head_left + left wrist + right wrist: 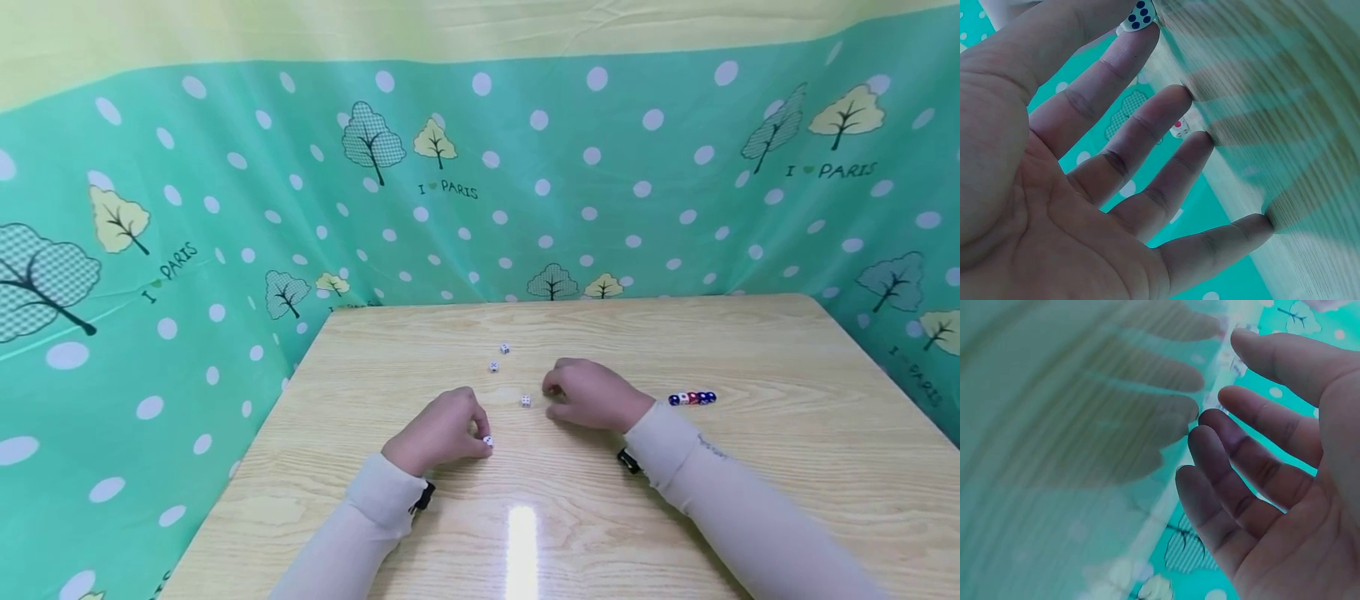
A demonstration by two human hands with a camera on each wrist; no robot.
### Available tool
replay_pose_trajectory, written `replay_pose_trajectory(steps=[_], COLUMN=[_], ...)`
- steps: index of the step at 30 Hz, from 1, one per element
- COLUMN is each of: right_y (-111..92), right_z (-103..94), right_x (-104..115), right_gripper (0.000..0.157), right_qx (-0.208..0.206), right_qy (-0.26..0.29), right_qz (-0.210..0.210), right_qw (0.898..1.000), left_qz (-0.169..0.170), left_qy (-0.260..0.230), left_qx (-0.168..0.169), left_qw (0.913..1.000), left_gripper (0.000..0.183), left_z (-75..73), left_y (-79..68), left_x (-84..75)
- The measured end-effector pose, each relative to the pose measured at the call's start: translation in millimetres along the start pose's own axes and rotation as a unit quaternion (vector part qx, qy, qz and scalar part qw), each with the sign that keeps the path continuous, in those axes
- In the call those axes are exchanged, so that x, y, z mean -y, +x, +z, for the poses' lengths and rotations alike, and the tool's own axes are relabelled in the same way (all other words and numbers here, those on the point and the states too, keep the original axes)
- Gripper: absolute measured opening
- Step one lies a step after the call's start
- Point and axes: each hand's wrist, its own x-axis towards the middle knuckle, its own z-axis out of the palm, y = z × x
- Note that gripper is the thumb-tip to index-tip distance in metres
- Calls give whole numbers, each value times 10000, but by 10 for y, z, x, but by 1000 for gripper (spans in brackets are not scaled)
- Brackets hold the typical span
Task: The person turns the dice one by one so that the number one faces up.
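Note:
Between thumb and index finger, my left hand (445, 429) pinches a white die (487, 441) low over the table. The left wrist view shows dark blue pips on that die (1140, 15), while the other fingers spread with their tips at the tabletop. My right hand (596, 396) is on the other side, fingers loosely bent and holding nothing. A second white die (526, 401) lies just left of its fingertips, apart from them. Farther back lie two more white dice, a nearer one (493, 367) and a farther one (505, 349).
Right of my right hand, a short row of blue, white and red dice (692, 398) lies side by side. The wooden table (360, 358) has a glossy surface with a bright reflection near the front. A green dotted curtain (517, 208) encloses the back and sides.

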Motion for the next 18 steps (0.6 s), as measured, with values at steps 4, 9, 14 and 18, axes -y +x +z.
replay_pose_trajectory(steps=[4,9,14,18], right_y=[128,221,234,194], right_z=[68,104,95,80], right_x=[98,190,250,266], right_gripper=[27,17,7,3], right_qx=[27,-26,-26,-45], right_qy=[-8,51,112,105], right_qz=[0,-55,-124,-158], right_qw=[10000,10000,9999,9998], left_qz=[-27,10,18,28], left_qy=[34,30,-6,-1], left_qx=[8,-6,3,1], left_qw=[10000,10000,10000,10000], left_gripper=[20,21,21,22], left_z=[-4,1,9,9], left_y=[4,8,10,11], left_x=[5,12,19,17])
